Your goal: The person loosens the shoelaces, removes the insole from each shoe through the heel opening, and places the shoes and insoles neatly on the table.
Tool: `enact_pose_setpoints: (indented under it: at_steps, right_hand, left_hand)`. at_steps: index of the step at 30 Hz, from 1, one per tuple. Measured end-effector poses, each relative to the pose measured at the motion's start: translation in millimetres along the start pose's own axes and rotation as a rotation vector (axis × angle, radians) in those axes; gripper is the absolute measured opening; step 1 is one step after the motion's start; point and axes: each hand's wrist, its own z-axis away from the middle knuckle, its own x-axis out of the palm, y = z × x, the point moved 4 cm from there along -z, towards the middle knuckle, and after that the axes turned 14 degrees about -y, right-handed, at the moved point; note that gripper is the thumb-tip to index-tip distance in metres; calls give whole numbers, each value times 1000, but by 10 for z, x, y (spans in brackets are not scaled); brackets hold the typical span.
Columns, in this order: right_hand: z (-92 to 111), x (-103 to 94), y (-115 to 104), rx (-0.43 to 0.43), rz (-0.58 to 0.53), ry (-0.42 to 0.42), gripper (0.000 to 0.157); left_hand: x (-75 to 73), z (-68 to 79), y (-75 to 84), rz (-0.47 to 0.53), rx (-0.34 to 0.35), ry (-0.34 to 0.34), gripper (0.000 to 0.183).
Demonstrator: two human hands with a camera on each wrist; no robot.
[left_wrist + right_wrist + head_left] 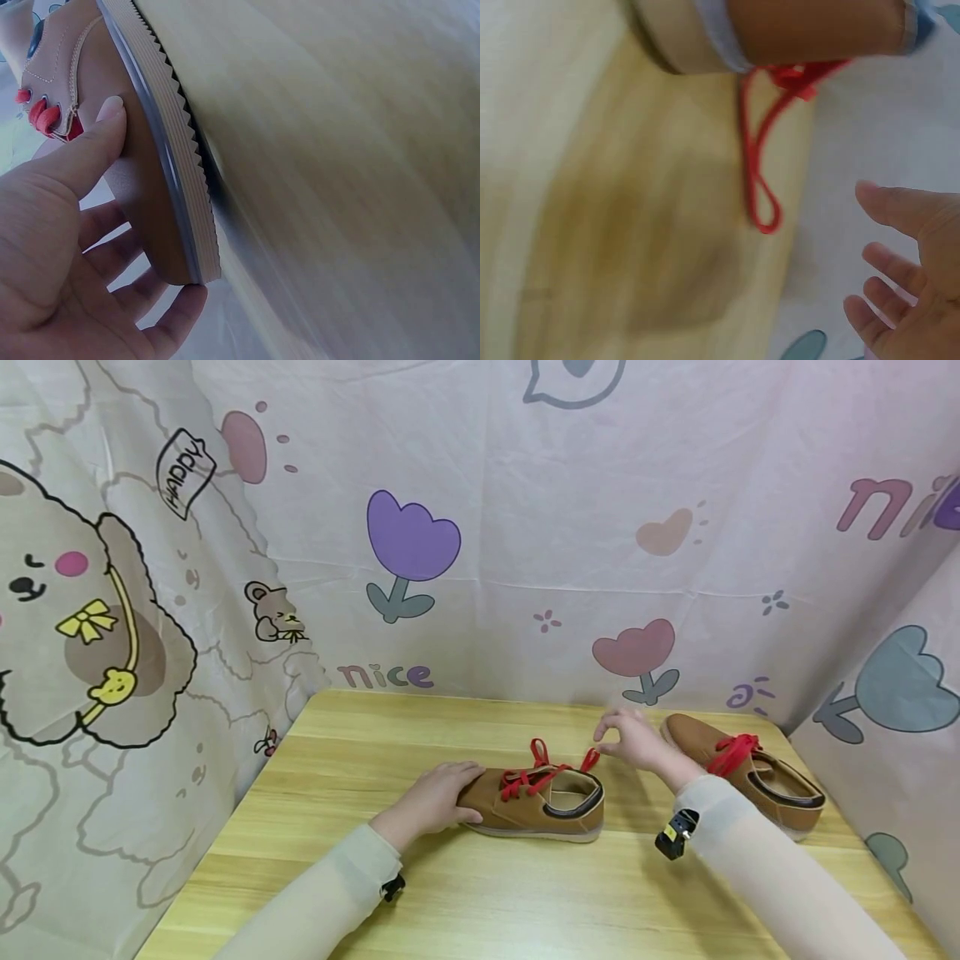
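A brown shoe [543,797] with red laces [534,774] lies across the middle of the wooden table [360,735]. My left hand [442,793] holds its toe; in the left wrist view the thumb [90,142] presses the upper and the fingers wrap the tip beside the ribbed sole [169,165]. My right hand [630,739] hovers just behind the shoe's heel end, fingers relaxed and spread, holding nothing. In the right wrist view that hand [907,277] is apart from a free red lace loop [759,187] lying on the table.
A second brown shoe [757,777] with red laces sits at the table's right rear, just behind my right hand. Printed cloth walls [525,527] close in the table on the left, back and right.
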Motion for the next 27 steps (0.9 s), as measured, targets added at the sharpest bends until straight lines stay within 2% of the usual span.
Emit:
enact_pose_setpoints:
  at_steps: [5,12,21,27]
  right_hand:
    - [-9,144,-33,-20,31,-39,12]
    - [-16,301,-28,20,126,-86,15]
    - [-44,395,-60,7,168,-95,19]
    - [-68,447,-63,-9,243,-106,18]
  left_hand:
    - [0,0,-3,-2,1,2,77]
    - [1,3,-1,-9,3,4,77]
    - [9,0,-6,7,-1,2,77]
    - [9,-8,-9,7,0,3,77]
